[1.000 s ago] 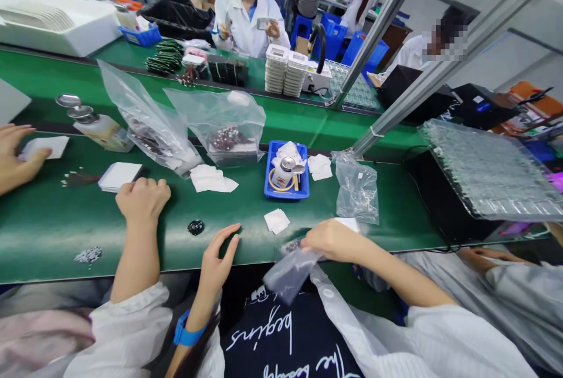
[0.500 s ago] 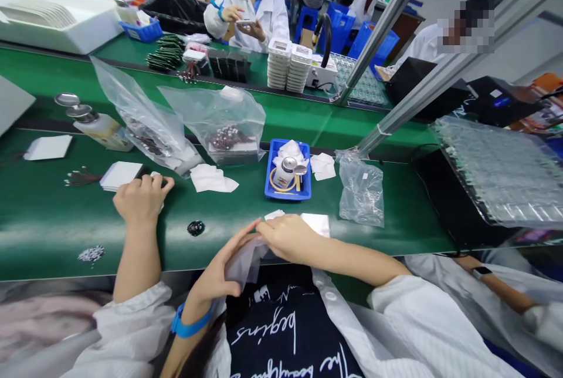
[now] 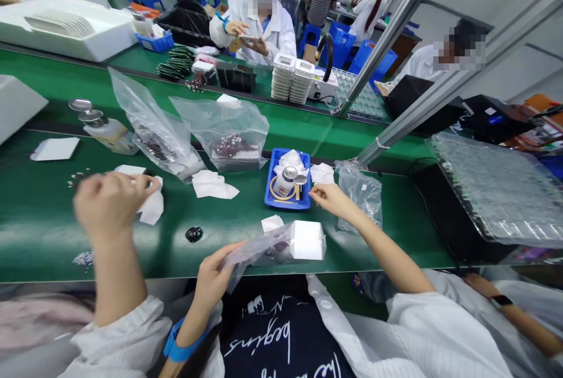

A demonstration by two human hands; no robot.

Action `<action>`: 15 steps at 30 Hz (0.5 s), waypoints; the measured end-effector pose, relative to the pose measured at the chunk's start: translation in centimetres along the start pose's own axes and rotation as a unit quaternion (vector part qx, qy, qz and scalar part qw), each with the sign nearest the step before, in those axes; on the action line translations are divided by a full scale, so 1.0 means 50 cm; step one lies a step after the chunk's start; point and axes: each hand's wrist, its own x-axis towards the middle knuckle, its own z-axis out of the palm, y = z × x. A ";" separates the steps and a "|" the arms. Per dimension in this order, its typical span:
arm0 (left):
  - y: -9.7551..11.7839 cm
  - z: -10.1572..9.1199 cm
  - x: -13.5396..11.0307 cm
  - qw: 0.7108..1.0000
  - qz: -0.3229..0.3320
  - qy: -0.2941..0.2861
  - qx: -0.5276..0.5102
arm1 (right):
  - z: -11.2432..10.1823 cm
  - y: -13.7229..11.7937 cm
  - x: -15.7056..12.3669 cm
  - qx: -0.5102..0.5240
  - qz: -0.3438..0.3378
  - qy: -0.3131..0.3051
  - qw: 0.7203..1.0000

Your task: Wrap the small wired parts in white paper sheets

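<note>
My left hand [image 3: 213,281], with a blue band on its wrist, grips the open end of a clear plastic bag [image 3: 259,249]. The bag stretches right along the table's front edge. A white stack [image 3: 308,240] fills its far end, with dark red wires beside it. My right hand [image 3: 332,199] is off the bag, its fingers loosely bent and apparently holding nothing, beside the right rim of a blue tray [image 3: 269,199]. In that tray are a small bottle [image 3: 285,183] with a metal top, white wipes [image 3: 291,161] and a yellowish ring. Another white wipe [image 3: 323,174] lies just beyond my right fingers.
A co-worker's hand [image 3: 108,202], blurred, hovers at left over white pieces [image 3: 152,208]. A black pile [image 3: 193,234] of small parts lies on the green table. Filled plastic bags [image 3: 231,143] stand behind, a crumpled bag [image 3: 360,196] at right. A metal post [image 3: 380,137] rises behind it.
My right hand has left the bag and moved up and right to the tray. The bag now lies stretched out from my left hand. The co-worker's hand has lifted leftward.
</note>
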 end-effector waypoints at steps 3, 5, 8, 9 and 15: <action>-0.001 0.045 -0.096 0.996 -0.045 -0.056 -0.052 | 0.036 0.000 0.064 -0.050 0.027 -0.009 0.998; -0.017 0.044 -0.119 0.992 -0.086 -0.046 -0.076 | 0.054 -0.020 0.089 -0.088 0.044 -0.011 0.995; -0.047 0.022 -0.127 0.988 -0.129 0.002 -0.081 | 0.069 -0.048 0.105 -0.138 0.058 -0.017 0.989; -0.055 0.015 -0.129 0.987 -0.139 0.023 -0.078 | 0.071 -0.054 0.107 -0.151 0.059 -0.021 0.987; -0.066 -0.015 -0.154 0.985 -0.126 0.116 0.010 | 0.075 -0.059 0.118 -0.199 0.075 -0.063 0.975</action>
